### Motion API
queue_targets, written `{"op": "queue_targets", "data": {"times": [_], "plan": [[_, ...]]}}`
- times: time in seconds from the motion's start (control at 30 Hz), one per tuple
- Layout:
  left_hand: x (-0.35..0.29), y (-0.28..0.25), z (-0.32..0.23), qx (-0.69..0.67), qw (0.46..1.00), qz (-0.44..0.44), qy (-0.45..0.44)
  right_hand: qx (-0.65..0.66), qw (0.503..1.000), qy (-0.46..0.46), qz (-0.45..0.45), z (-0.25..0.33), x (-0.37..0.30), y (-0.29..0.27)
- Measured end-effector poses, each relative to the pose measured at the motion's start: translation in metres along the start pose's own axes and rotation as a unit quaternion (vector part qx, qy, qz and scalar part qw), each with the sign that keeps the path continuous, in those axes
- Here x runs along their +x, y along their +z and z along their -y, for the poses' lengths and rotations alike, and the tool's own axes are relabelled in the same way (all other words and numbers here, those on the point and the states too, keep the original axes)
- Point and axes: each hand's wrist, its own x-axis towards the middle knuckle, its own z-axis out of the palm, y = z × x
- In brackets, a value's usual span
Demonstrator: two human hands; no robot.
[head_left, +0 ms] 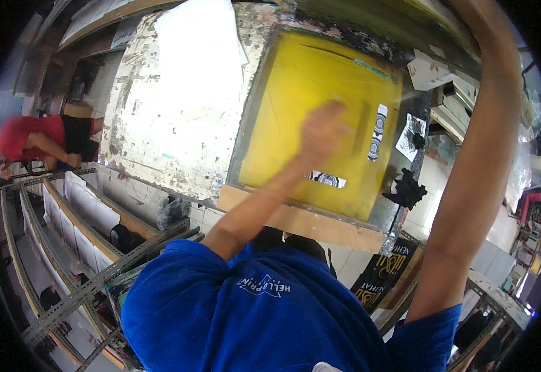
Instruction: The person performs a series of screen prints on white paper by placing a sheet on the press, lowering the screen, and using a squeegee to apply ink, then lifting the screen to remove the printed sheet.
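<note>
My left hand (323,130) is over the yellow mesh of a framed printing screen (276,118), blurred by motion, so its fingers do not show clearly. I cannot tell whether it touches the mesh. A patterned black-and-white strip (377,132) lies upright near the screen's right side. Another such strip (329,180) lies crosswise near the screen's front edge, partly behind my left forearm. My right forearm (487,124) reaches far up along the right side, and its hand is beyond the upper edge of the view.
White sheets (199,49) lie on the paint-stained table (159,136) left of the screen. A black crumpled cloth (408,189) and a black-stained paper (410,137) are at its right. A shelf rack (66,297) stands at lower left. A person in red (35,139) is further left.
</note>
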Motion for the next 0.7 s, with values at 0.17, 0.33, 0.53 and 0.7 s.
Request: {"op": "queue_targets", "data": {"times": [0.17, 0.33, 0.53, 0.7], "plan": [[0.047, -0.151, 0.16, 0.379, 0.915, -0.076, -0.112, 0.013, 0.998, 0.062, 0.019, 0.016, 0.007, -0.009], [0.05, -0.194, 0.198, 0.335, 0.915, -0.028, -0.225, 0.07, 0.993, 0.094, -0.016, 0.021, 0.011, -0.002], [0.071, -0.203, 0.2, 0.185, 0.949, -0.045, -0.251, 0.127, 0.981, 0.099, 0.109, 0.027, 0.034, -0.015], [0.069, -0.188, 0.102, 0.237, 0.922, 0.268, -0.147, -0.042, 0.986, 0.024, -0.158, 0.005, 0.009, 0.028]]}}
